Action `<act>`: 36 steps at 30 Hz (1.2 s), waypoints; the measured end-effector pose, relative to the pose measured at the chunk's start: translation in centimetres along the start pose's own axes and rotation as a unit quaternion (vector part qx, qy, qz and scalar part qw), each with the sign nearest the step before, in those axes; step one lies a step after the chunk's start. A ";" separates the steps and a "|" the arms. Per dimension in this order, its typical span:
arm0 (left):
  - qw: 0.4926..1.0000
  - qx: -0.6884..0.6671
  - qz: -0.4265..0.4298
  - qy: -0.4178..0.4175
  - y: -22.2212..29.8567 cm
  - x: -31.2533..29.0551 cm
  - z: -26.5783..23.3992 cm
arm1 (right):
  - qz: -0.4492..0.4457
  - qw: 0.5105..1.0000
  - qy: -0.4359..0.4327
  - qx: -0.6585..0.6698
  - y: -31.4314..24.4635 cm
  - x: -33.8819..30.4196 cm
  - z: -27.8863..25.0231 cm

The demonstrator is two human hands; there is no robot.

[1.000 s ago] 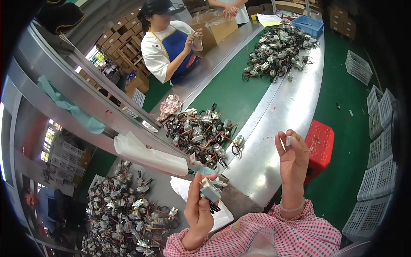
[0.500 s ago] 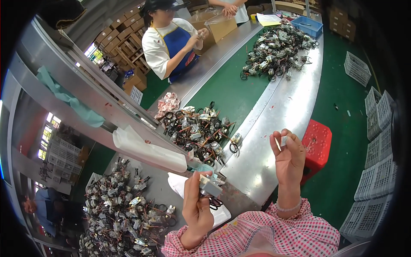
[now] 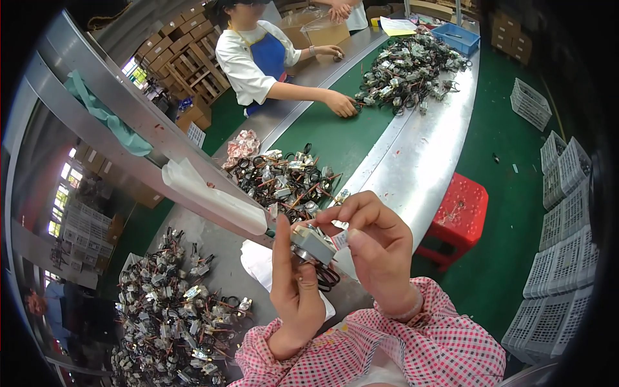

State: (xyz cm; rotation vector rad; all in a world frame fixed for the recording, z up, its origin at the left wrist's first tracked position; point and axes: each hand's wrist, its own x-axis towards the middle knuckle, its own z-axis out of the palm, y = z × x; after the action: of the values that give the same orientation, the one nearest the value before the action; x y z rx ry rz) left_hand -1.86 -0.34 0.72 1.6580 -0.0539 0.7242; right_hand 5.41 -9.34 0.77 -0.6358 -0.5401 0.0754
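Between the thumb and fingers of my left hand (image 3: 295, 303) is a small grey box-shaped electrical part (image 3: 317, 247), with a coiled black cable (image 3: 327, 278) hanging under it. My right hand (image 3: 383, 248) has come up close beside it, fingers bent. It pinches a small white label (image 3: 340, 240) with reddish print, whose edge is at the part's side. Whether the label touches the part I cannot tell. Beyond my hands, a pile of similar cabled parts (image 3: 284, 180) lies on the green belt (image 3: 351, 138). Another heap (image 3: 180, 316) covers the grey table at lower left.
A metal post (image 3: 213, 193) wrapped in white sheet slants across the left. Across the belt a co-worker (image 3: 258, 61) reaches to a far pile (image 3: 409, 74) near a blue tray (image 3: 458, 37). A red stool (image 3: 461, 209) and white plastic crates (image 3: 554, 277) stand on the right.
My right hand has moved left with the label, up to the grey part in my left hand. The co-worker's arms have spread, one hand now at the far pile.
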 end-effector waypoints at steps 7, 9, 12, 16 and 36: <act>1.000 -0.006 0.025 0.016 0.0 0.7 0.7 | -0.023 0.999 0.007 -0.028 -0.4 -0.2 0.9; 1.000 -0.007 0.006 0.008 0.3 0.6 0.6 | -0.023 0.999 0.009 -0.035 -0.2 -0.4 0.9; 0.998 0.020 0.065 0.009 -0.1 0.9 0.3 | -0.036 0.999 0.017 -0.031 0.1 -0.2 1.7; 0.999 -0.005 0.044 0.014 -0.2 0.7 0.6 | -0.061 0.997 -0.034 -0.033 0.4 -0.5 0.6; 0.999 0.008 0.027 0.030 -0.1 0.6 0.3 | -0.077 0.993 -0.052 -0.073 0.6 -0.4 1.2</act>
State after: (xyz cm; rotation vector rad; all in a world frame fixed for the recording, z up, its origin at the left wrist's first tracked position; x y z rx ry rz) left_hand -1.20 -0.41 0.95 1.6537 -0.0513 0.8175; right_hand 4.49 -8.27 1.05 -0.7330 -0.6978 -0.0781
